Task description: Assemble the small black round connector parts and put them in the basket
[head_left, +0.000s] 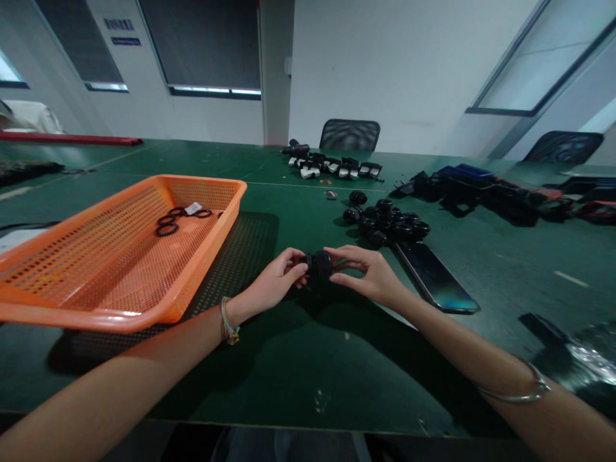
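The left hand (282, 273) and the right hand (368, 273) meet over the middle of the worktop (283, 378), with a small black part (317, 263) between them. The left hand is closed, thumb and curled fingers pinching the part's narrower left end. The right hand is more loosely curved, its thumb and fingertips set about the wider right end, with a visible gap between thumb and forefinger behind the part.

The part lies directly between the two sets of fingertips, its long axis running roughly left to right, in line from one hand to the other. Neither hand is clearly nearer: each has an end. Whether it is one piece or two joined ones is too dark to tell, as is whether it touches the worktop.

A heap of black round parts (392, 221) lies beyond and to the right of the held part, closer to the right hand. A dark phone (437, 276) lies flat against the heap's near edge, beside the right forearm. To the left, nearer the left hand, stands an orange basket (206, 256) with black rings (168, 224) inside. Black-and-white pieces (332, 170) sit farther back.
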Action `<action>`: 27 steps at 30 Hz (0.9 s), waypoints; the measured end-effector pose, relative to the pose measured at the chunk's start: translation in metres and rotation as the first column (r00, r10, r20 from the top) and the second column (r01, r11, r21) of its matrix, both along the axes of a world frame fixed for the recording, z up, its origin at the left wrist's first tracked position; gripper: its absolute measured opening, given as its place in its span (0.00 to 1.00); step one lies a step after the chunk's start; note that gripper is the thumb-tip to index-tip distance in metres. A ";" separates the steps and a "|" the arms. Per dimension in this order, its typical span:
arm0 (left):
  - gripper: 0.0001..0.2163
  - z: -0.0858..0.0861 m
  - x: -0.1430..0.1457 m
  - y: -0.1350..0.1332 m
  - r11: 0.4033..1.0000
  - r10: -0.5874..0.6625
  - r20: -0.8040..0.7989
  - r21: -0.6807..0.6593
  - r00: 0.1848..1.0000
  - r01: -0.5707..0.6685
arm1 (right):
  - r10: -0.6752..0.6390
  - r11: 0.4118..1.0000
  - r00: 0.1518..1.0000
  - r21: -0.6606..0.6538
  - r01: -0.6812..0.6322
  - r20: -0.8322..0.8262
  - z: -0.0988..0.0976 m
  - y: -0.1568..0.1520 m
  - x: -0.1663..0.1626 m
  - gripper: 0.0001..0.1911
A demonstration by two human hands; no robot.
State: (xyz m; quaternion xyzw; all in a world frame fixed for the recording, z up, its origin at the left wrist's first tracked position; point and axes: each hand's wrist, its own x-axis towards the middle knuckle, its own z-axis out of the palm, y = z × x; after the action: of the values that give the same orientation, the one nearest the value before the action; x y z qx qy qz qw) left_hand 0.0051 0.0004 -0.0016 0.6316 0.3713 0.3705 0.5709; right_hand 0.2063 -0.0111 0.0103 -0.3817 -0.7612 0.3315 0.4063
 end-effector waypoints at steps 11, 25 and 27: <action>0.05 0.000 0.000 0.002 0.999 -0.015 0.021 -0.028 1.000 0.016 | -0.035 0.999 0.998 0.031 0.036 -0.044 -0.001 -0.002 -0.004 0.21; 0.07 0.001 -0.001 -0.001 0.998 -0.003 -0.024 0.066 1.000 0.005 | -0.090 0.995 0.993 0.043 0.087 0.073 0.002 -0.002 -0.003 0.19; 0.07 0.000 -0.001 -0.001 0.998 -0.008 -0.022 0.055 1.000 0.009 | -0.081 0.996 0.993 0.054 0.077 0.082 0.002 -0.001 -0.002 0.19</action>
State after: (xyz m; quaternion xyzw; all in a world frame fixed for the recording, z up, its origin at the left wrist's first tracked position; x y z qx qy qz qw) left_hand 0.0045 -0.0003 -0.0013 0.6527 0.3645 0.3711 0.5508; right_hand 0.2042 -0.0123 0.0120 -0.4147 -0.7701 0.2793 0.3963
